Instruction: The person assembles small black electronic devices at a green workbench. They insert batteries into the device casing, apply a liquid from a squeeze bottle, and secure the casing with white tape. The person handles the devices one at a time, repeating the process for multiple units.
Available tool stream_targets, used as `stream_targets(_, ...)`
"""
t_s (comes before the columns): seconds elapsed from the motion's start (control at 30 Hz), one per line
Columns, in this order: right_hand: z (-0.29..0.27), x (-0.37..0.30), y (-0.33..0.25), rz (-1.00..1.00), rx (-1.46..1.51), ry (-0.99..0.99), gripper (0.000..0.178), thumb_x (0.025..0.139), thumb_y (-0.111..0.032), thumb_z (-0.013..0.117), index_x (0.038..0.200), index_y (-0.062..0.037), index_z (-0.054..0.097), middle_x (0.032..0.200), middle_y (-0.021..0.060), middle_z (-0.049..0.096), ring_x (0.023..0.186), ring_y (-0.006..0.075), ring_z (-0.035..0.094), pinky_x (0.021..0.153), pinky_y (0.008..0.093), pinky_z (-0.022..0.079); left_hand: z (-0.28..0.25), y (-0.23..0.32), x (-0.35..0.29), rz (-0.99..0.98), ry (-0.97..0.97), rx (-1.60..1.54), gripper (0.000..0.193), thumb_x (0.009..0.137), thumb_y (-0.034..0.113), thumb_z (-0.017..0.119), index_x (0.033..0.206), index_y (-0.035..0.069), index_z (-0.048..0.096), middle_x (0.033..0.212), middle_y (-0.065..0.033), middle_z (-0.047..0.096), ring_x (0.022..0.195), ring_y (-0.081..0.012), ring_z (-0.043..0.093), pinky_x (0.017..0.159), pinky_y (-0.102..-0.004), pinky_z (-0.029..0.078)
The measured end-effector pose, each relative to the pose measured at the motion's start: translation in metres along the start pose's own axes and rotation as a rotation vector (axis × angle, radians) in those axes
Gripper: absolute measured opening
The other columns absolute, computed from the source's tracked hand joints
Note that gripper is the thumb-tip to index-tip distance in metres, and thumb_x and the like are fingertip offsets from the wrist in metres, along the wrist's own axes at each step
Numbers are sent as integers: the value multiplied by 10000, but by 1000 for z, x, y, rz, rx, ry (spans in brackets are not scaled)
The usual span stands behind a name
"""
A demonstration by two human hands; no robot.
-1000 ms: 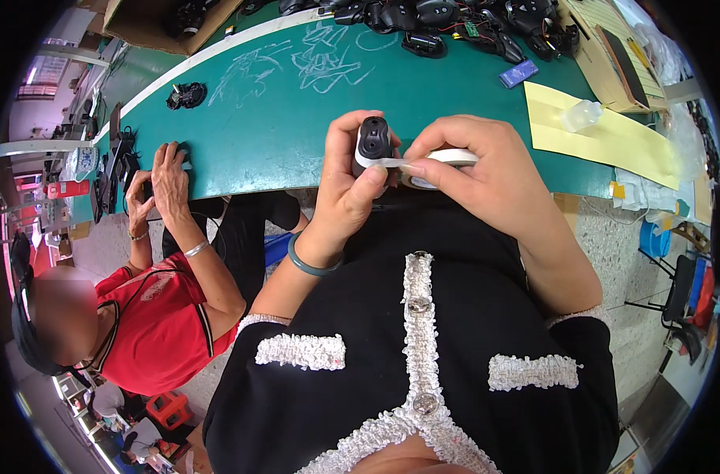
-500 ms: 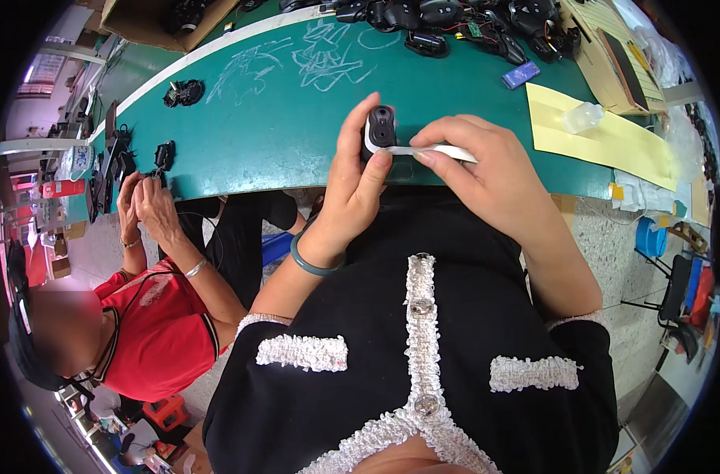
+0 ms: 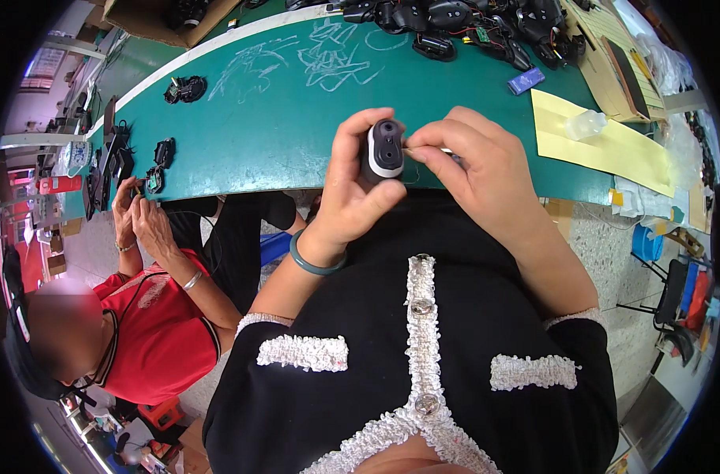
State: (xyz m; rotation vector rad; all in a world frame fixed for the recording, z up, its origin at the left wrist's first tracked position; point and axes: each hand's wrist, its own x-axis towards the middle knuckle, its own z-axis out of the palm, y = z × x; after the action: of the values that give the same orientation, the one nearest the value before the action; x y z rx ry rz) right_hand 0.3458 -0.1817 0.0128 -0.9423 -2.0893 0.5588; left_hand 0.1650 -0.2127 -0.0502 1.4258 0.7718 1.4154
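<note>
Co-worker's hands (image 3: 146, 221) by the green table's (image 3: 273, 150) edge, far left. My left hand (image 3: 353, 197) is clamped round a black-and-white device (image 3: 387, 150), held over the table's near edge. My right hand (image 3: 482, 170), fingertips together, pinches a thin strip (image 3: 409, 150), mostly hidden, just beside it. Yellow sheet (image 3: 632, 162) further right.

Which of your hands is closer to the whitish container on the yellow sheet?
Right. The right hand is left of the whitish container, not touching it; the left hand, holding the black-and-white device, is farther left.
</note>
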Motion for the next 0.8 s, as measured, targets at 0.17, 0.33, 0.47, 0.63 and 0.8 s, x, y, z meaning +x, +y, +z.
stream_targets(0.17, 0, -3, 4, 44, 58, 29, 79, 816, -154, 696, 854, -92, 666, 728, 59, 564, 636, 254, 578, 558, 351, 452, 6, -2, 1, -43, 14, 96, 816, 737, 494, 780, 1317, 29, 444, 1145, -94, 464, 1051, -193, 487, 910, -315, 409)
stream_targets(0.33, -2, -7, 5, 95, 88, 30, 71, 819, -150, 694, 848, -91, 668, 739, 63, 572, 644, 260, 585, 560, 351, 453, -1, -2, 9, 59, -73, 234, 887, 781, 463, 749, 1435, 22, 342, 1195, -120, 460, 1094, -207, 479, 957, -323, 398)
stream_targets(0.47, 1, -8, 9, 86, 57, 40, 73, 818, -151, 694, 848, -91, 666, 745, 65, 572, 649, 268, 588, 559, 357, 453, 7, 6, 8, -88, -78, 94, 840, 852, 355, 695, 1481, 15, 254, 1281, -157, 435, 1154, -245, 470, 995, -346, 385)
stream_targets(0.63, 2, -8, 6, 82, 23, 41, 74, 820, -154, 688, 840, -90, 659, 739, 66, 561, 649, 271, 586, 555, 366, 451, 4, 11, 8, 3, -159, 119, 750, 893, 237, 635, 1481, 12, 228, 1303, -189, 432, 1196, -283, 463, 1017, -379, 374)
stream_targets(0.8, 2, -8, 4, 97, 30, 22, 69, 828, -151, 676, 848, -87, 660, 742, 69, 562, 652, 272, 589, 556, 368, 453, 9, 6, 7, 79, -86, 339, 680, 887, 164, 635, 1442, 9, 275, 1262, -195, 481, 1155, -282, 514, 980, -384, 413)
